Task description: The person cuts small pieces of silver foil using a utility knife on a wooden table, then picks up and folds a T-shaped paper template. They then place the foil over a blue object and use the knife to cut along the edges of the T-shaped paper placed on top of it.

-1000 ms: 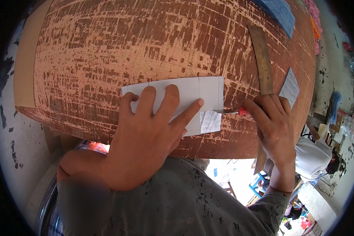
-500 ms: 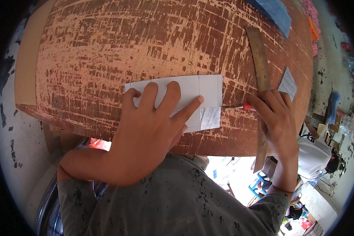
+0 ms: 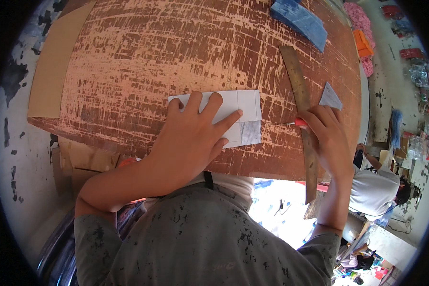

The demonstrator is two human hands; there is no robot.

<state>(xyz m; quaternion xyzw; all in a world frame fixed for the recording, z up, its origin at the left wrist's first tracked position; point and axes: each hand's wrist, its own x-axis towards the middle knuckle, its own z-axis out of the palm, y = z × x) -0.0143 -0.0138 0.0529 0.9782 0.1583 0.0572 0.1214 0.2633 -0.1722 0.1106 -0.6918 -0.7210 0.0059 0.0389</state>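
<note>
My left hand [image 3: 188, 131] lies with spread fingers on a white card [image 3: 248, 101] marked with thin lines, pressing it to the worn tabletop. At the card's near right corner is a marbled grey-blue patch [image 3: 250, 132]; whether it is attached or lies beneath I cannot tell. My right hand [image 3: 330, 136] pinches a red-handled tool with a thin metal tip [image 3: 300, 122], pointing left, a little apart from the card's right edge. A long, dull metal ruler [image 3: 295, 78] runs under the right hand and past the table's near edge.
The scratched brown table [image 3: 167, 52] fills the middle. A tan cardboard sheet [image 3: 57, 71] lies at its left end. Blue material [image 3: 302, 24] sits far right, and a small grey-blue scrap [image 3: 331, 97] beyond my right hand. Another person in a white shirt [image 3: 374, 190] is at the right.
The view has shifted, showing more of the right side. My right hand and the tool tip have drawn slightly away from the card's edge. My left hand stays on the card.
</note>
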